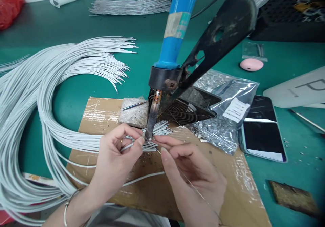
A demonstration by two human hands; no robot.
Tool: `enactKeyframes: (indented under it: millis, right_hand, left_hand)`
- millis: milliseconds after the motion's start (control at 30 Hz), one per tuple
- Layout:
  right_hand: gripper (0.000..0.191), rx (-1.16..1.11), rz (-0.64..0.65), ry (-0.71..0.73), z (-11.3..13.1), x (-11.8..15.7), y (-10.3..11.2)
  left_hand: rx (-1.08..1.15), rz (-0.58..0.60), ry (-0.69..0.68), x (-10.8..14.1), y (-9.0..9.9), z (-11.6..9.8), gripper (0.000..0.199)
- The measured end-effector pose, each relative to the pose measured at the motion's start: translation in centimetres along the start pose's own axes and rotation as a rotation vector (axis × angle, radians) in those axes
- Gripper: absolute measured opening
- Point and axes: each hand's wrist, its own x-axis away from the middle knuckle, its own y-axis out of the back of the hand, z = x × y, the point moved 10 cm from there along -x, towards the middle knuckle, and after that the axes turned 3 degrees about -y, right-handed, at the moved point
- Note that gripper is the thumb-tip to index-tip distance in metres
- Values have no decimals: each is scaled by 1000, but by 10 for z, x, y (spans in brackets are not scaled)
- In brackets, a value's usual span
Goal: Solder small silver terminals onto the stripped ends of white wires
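Note:
A blue-handled soldering iron (172, 47) hangs tip-down in a black metal stand (220, 34). Just left of its tip, my left hand (119, 159) is closed in a pinch on a white cable (128, 146); the cable's end is partly hidden by my fingers. My right hand (195, 172), on the other side, is closed on a thin solder wire (194, 186), which runs up to the iron's tip. Something small sits at the tip between both hands, too small to name. Beneath lies a cardboard sheet (223, 189) with dark specks.
Large bundles of white cable (48, 84) curve across the left side. Behind my left hand stands a pale block (134, 117) with a thin metal rod on it. To the right lie a clear plastic bag (228, 95), a phone (264, 132) and a brown slab (293, 198).

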Motion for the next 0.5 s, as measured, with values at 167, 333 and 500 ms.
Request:
enactKeyframes:
  millis: [167,333,500]
  right_hand:
    - [20,7,-3,17,1,1,0]
    - [20,7,4,16,-1,1,0]
    - [19,-12,3,3,-1,1,0]
  left_hand:
    - [7,-13,-2,0,1,-1,15]
    - [11,-17,1,0,1,-1,14]
    - [14,-18,-3,0,1,-1,14]
